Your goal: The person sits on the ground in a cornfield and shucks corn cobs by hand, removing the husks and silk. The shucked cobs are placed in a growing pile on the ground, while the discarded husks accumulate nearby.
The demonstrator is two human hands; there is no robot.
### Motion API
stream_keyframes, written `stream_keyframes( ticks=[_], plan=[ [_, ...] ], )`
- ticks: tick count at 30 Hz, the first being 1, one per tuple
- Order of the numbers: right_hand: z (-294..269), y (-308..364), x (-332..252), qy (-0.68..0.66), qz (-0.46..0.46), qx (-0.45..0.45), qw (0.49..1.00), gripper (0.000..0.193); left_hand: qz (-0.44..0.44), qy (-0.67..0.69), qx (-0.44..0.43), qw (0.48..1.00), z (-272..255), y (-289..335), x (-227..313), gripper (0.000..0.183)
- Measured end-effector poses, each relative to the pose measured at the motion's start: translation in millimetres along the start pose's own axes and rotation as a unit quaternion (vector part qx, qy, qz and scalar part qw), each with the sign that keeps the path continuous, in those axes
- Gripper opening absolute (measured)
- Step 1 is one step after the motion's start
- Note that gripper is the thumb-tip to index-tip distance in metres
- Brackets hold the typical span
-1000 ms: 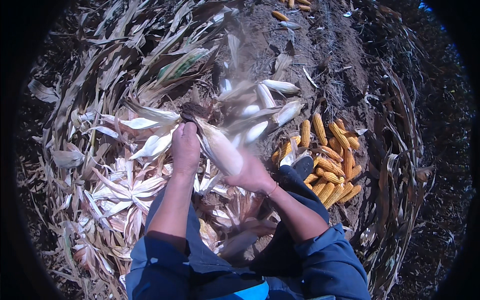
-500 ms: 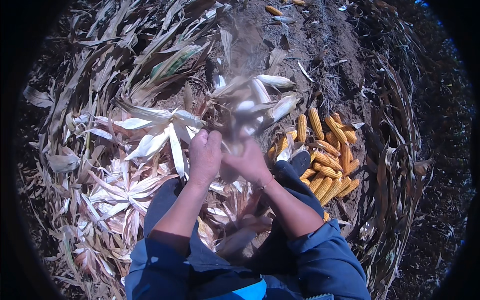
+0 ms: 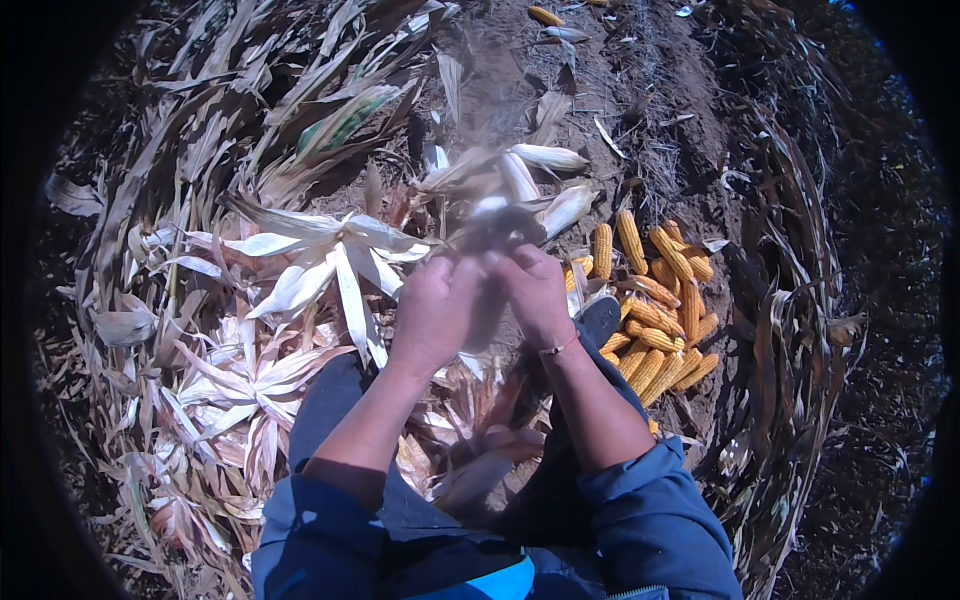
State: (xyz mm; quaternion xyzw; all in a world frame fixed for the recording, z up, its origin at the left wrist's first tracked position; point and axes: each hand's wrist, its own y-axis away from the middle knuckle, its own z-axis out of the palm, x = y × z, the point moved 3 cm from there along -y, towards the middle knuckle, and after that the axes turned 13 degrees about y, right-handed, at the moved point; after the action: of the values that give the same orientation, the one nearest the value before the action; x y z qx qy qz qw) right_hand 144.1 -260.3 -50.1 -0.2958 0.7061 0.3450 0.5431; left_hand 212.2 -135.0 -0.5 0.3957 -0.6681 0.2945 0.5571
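My left hand [image 3: 440, 305] and my right hand [image 3: 533, 295] are close together above the ground between my knees. Both have curled fingers, with the fingertips pointing away from me. A hazy smear in the picture blurs the fingertips, so what they grip cannot be made out. Just beyond them are pale ears of corn in dry husks [image 3: 568, 212]. An opened, star-shaped corn husk [image 3: 340, 250] spreads beside my left hand. To the right of my right hand, bare yellow corn cobs [image 3: 655, 325] lie in a heap.
More peeled husks [image 3: 255, 390] cover the ground at my left. Dry corn stalks [image 3: 230, 120] are piled at the far left, and others [image 3: 790, 400] line the right. A lone yellow cob [image 3: 546, 16] lies far ahead on brown soil [image 3: 650, 110]. My shoe [image 3: 600, 318] touches the cob heap.
Both hands have moved slightly away from me, and the right has also shifted right, so a gap shows between the wrists. The pale thing blurred between them earlier no longer shows there.
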Motion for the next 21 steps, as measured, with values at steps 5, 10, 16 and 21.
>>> stream_keyframes(
  ticks=[5,10,16,21],
  plan=[
    [1,3,-2,0.005,0.041,-0.031,0.999,0.034,-0.06,-0.128,-0.114,0.983,1,-3,10,0.041],
    [6,4,-2,-0.015,0.005,-0.033,0.999,0.032,-0.171,-0.065,-0.126,0.975,-4,-6,12,0.043],
    [2,1,-4,-0.009,-0.015,-0.013,1.0,0.031,-0.092,0.043,-0.066,0.993,5,5,18,0.038],
    [-5,2,-3,-0.011,-0.004,-0.014,1.0,0.028,-0.08,0.031,-0.129,0.988,10,7,2,0.04]
  ],
)
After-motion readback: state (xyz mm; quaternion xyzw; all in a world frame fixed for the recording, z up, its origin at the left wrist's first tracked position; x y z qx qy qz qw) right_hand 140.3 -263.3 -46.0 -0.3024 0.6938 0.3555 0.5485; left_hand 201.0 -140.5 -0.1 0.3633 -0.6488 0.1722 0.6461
